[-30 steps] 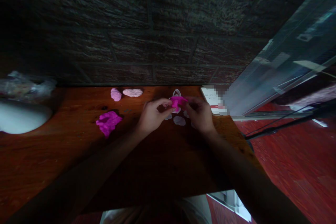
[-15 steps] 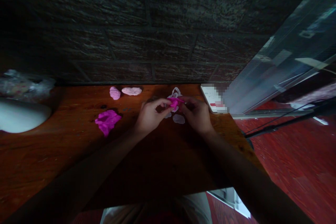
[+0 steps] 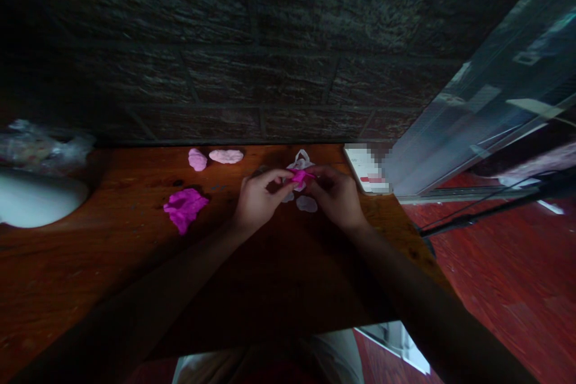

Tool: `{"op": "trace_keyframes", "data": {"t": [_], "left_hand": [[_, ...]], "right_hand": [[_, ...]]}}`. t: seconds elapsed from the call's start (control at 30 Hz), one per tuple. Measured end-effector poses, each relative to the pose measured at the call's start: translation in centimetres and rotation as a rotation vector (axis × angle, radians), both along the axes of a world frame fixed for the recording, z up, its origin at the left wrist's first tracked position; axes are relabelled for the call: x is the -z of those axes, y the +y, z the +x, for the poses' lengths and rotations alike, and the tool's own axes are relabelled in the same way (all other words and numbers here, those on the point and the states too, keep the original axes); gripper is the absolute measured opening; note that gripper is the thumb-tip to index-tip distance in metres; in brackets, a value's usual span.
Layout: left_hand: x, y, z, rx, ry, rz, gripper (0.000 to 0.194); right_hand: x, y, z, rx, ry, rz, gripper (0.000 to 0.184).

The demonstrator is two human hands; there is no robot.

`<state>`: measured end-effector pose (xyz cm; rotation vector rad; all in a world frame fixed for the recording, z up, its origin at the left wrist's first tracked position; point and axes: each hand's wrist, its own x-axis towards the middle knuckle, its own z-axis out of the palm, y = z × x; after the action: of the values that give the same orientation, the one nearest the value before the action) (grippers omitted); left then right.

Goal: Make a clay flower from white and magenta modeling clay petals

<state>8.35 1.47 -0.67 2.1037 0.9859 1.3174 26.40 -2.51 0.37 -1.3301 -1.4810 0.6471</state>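
Note:
My left hand point(image 3: 258, 199) and my right hand point(image 3: 338, 197) meet over the far middle of a wooden table point(image 3: 112, 264). Both pinch one small bright magenta piece of clay point(image 3: 297, 176) between thumb and fingers. Under and around the hands lie several pale white petal-like pieces point(image 3: 307, 204), one standing up behind the magenta piece point(image 3: 301, 160). A bigger magenta lump point(image 3: 184, 206) lies on the table to the left of my left hand.
Two pale pink lumps point(image 3: 197, 159) point(image 3: 225, 156) lie near the dark brick wall. A white box point(image 3: 366, 170) sits at the table's right rear corner beside a sloping glass panel point(image 3: 490, 96). A white rounded object point(image 3: 33, 201) and crumpled plastic point(image 3: 40, 145) are far left.
The magenta piece between my fingers looks smaller and more compressed than a second ago, and my hands have drawn closer together. Nothing else on the table has moved.

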Motion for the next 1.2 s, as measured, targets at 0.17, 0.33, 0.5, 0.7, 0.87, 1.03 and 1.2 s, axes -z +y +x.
{"op": "trace_keyframes", "data": {"t": [0.17,0.33,0.5,0.7,0.87,1.03,1.2], "left_hand": [[0.02,-0.06,0.02,-0.031,-0.037,-0.017,0.010],[-0.15,-0.22,0.13,-0.030,-0.074,-0.042,0.008],[0.17,-0.07,0.11,-0.006,-0.080,-0.030,0.008],[-0.25,0.10,0.09,0.011,-0.078,0.090,0.007],[-0.27,0.48,0.03,-0.004,-0.097,0.208,0.009],[0.24,0.73,0.05,0.060,-0.127,0.145,0.010],[0.40,0.64,0.11,0.092,-0.150,0.102,0.009]], "right_hand": [[-0.15,-0.05,0.03,0.043,-0.040,0.034,0.018],[-0.61,-0.26,-0.08,0.012,-0.059,0.074,0.015],[-0.46,-0.18,0.00,0.027,-0.028,0.054,0.016],[-0.19,-0.10,0.04,0.007,0.001,0.064,0.015],[-0.10,-0.06,0.04,-0.002,0.008,0.064,0.018],[0.04,0.00,0.10,-0.011,0.006,0.084,0.017],[-0.01,0.00,0.04,0.002,0.023,0.087,0.015]]}}
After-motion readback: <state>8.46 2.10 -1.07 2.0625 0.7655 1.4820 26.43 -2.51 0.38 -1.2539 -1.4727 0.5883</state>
